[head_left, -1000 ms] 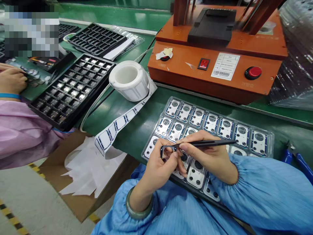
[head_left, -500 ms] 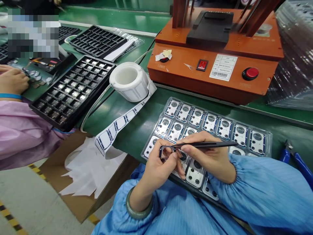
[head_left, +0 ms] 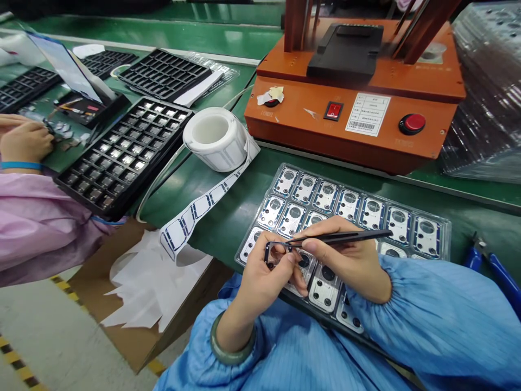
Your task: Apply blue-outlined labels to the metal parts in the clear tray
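Note:
Between the thumb and fingers of my left hand (head_left: 266,279) is a small plate with a dark rim (head_left: 267,254), mostly covered by the fingers. My right hand (head_left: 352,258) pinches black tweezers (head_left: 345,237), their tips meeting the plate's upper edge by my left thumb. Both hands are over a clear plastic tray (head_left: 446,228) of silver plates, each with a round window and small dark holes. To the left, a white label roll (head_left: 214,138) stands on the bench, its unrolled strip (head_left: 189,217) of dark-blue-edged frame stickers reaching toward me.
An orange machine (head_left: 301,122) with a red button stands behind the tray. Blue-handled pliers (head_left: 474,258) lie at right. A black tray (head_left: 122,155) of small metal parts sits left, near a co-worker's hand (head_left: 26,141). Below, a cardboard box (head_left: 138,347) holds white paper.
The view has shifted slightly. My hands keep nearly the same pose, with the tweezers still at the plate's edge. The co-worker's hands stay at the left.

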Available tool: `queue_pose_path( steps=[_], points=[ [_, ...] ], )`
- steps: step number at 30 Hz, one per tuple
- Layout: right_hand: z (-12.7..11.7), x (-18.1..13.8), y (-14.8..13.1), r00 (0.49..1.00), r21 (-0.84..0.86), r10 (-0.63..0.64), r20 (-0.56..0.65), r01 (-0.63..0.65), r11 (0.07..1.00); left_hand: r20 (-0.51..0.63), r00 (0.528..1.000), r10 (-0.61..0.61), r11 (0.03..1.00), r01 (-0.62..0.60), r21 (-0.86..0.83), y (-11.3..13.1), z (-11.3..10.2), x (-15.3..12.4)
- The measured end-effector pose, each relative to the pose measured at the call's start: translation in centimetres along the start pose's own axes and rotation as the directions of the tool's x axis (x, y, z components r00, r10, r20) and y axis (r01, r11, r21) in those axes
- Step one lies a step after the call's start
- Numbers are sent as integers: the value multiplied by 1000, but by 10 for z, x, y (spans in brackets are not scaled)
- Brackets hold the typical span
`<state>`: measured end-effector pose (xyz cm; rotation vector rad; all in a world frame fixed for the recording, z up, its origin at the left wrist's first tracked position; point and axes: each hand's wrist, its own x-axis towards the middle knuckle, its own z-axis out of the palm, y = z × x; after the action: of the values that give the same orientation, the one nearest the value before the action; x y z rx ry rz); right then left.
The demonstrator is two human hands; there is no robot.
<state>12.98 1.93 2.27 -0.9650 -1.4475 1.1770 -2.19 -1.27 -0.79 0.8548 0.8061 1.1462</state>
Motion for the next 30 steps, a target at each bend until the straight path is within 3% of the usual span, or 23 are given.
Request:
queue_pose_path(
  steps=[8, 15, 30],
  points=[
    [-1, 0, 3, 999, -43, 1, -41, -3, 999, -62, 996, 56, 998, -58, -36, -2, 1, 0],
    [-1, 0, 4, 996, 42, -79, 30, 78, 996, -22, 998, 57, 998, -57, -1, -1, 0, 0],
    [1, 0, 8, 982, 25, -169, 88, 168, 986, -50, 998, 47, 997, -43, 68, 0, 1, -2]
  ],
)
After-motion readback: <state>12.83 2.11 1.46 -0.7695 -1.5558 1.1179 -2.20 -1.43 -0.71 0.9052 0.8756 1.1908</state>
